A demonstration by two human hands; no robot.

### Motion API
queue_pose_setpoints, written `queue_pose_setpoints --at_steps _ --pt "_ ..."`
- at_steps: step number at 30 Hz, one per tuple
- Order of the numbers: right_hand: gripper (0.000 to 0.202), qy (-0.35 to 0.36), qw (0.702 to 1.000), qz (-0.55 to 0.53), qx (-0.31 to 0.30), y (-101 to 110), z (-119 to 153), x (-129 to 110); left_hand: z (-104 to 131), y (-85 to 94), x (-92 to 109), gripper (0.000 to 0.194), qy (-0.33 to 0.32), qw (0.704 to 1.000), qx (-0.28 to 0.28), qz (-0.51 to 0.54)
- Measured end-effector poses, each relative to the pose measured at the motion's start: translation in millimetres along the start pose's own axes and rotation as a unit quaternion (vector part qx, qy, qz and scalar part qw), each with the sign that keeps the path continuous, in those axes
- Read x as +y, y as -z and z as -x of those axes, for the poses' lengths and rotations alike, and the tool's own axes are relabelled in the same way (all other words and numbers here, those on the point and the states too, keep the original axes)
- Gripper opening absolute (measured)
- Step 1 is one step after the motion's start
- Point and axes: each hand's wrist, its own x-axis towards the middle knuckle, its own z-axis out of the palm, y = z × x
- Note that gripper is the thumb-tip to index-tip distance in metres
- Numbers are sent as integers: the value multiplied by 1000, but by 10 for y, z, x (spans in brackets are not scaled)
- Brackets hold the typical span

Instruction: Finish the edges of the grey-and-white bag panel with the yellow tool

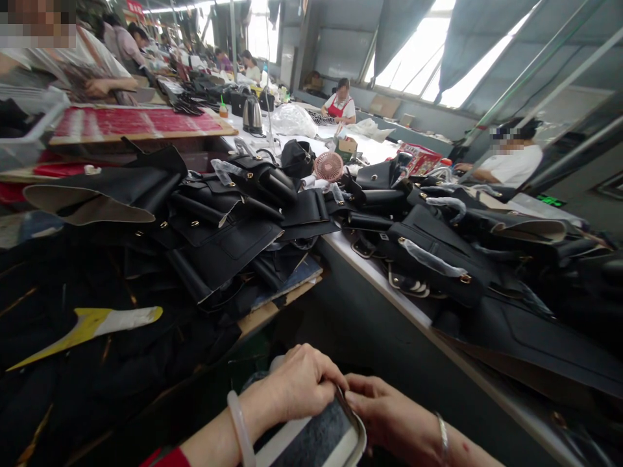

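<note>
At the bottom middle, a dark grey panel with pale bands and a rounded, cream-coloured corner [325,436] lies close to my body; its exact kind is unclear. My left hand [304,383], with a pale bangle at the wrist, is closed over the panel's upper edge. From the other side, my right hand [382,408], wearing a silver bracelet, pinches that same edge near the corner. The fingertips of both hands almost meet on a thin dark strip along the rim. My palms hide part of the panel.
Black bag pieces [228,250] are heaped at left, and black bags with wrapped handles [433,259] cover the right-hand table. A yellow-and-white pointed tool [92,331] rests on dark cloth. Beyond stand a pink fan [328,167] and a kettle [252,115]. Several people work farther back.
</note>
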Motion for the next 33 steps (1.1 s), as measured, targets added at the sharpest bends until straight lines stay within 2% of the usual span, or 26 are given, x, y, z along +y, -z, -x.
queue_pose_setpoints --at_steps 4,8,12,14,17,19,21,23,25,26,28,30,31,32,33 --pt "45 12 997 82 7 -78 24 -75 4 69 33 36 -27 999 -21 5" --pt "49 27 979 199 19 -117 46 -182 8 122 70 37 -53 997 -45 -11" --pt "36 -31 959 282 -3 -47 -21 -282 15 194 93 39 -39 995 -67 -55" --pt "28 -58 953 298 -16 -19 -69 -333 8 261 96 41 -19 992 -110 -53" --pt "24 -69 946 314 -33 -35 -115 -414 27 372 105 61 3 980 -197 -2" --pt "27 -62 943 325 -44 -67 -120 -449 110 417 124 68 20 980 -198 27" --pt "33 -46 940 333 -51 -76 -110 -446 282 431 144 66 51 987 -150 38" --pt "45 -25 938 344 -31 -42 -95 -394 548 424 128 61 89 990 -79 77" --pt "62 0 934 358 11 17 -78 -306 894 400 42 55 124 975 9 185" --pt "69 16 930 365 39 37 -64 -257 1089 374 -27 53 140 956 59 251" --pt "67 84 907 397 112 15 -25 -165 1506 264 -191 55 178 908 187 331" --pt "51 226 847 450 169 -123 23 -105 1910 38 -345 59 211 839 321 385" --pt "40 311 804 477 172 -235 44 -88 2083 -122 -409 60 218 796 379 419" --pt "30 386 760 502 149 -372 60 -74 2222 -306 -462 60 213 751 429 455" --pt "23 440 724 521 100 -529 67 -60 2320 -504 -508 62 213 713 461 483"
